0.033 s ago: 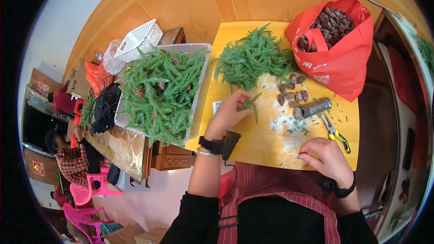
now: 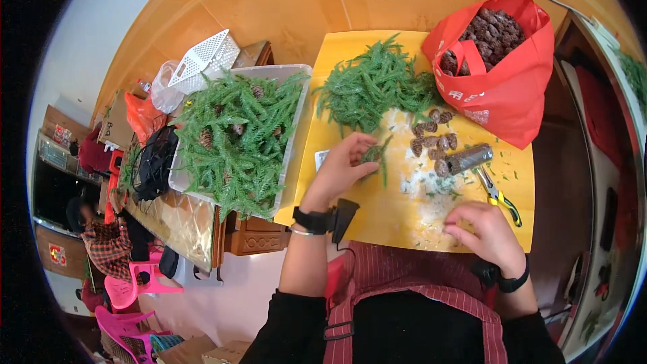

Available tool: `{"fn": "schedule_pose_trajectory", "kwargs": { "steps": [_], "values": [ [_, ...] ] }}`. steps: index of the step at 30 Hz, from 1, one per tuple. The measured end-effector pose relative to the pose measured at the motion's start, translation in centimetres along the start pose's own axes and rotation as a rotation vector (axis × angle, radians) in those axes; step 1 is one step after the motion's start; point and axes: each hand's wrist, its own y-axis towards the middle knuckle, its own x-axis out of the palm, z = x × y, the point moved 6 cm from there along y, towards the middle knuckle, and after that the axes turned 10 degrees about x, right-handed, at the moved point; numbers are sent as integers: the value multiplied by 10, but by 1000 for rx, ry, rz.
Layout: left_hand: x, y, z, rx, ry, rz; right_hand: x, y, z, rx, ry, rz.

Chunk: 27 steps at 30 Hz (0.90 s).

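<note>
On the yellow board (image 2: 337, 222), my left hand (image 2: 337, 172) has its fingers closed round a small green artificial pine sprig (image 2: 385, 162). My right hand (image 2: 490, 230) rests near the board's front edge, loosely curled, thumb and forefinger apart and nothing visible between them. Just beyond it lie pliers (image 2: 499, 197) with yellow and black handles. Small brown pine cones (image 2: 431, 141) are grouped past the middle of the board, beside a dark cylindrical bundle (image 2: 470, 159). At the board's far side is a heap of green sprigs (image 2: 371, 91).
A red bag (image 2: 519, 101) full of dark pine cones stands at the far right. To the left, a clear plastic bin (image 2: 294, 141) holds sprigs and cones, with a white basket (image 2: 205, 57) behind it. A seated person (image 2: 108, 239) is farther left, by pink chairs (image 2: 121, 293).
The view has shifted very slightly. My left hand has barely moved with the sprig in it, and my right hand stays in place.
</note>
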Motion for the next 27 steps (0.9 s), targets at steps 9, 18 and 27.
{"fn": "schedule_pose_trajectory", "kwargs": {
  "steps": [9,18,27],
  "values": [
    [57,-17,73,-65,-1072,-90,11,31,16,132,841,40],
    [72,-16,85,159,-623,-83,6,32,19,161,914,50],
    [71,-12,81,71,-524,-23,2,29,25,195,1023,56]
  ]
}}
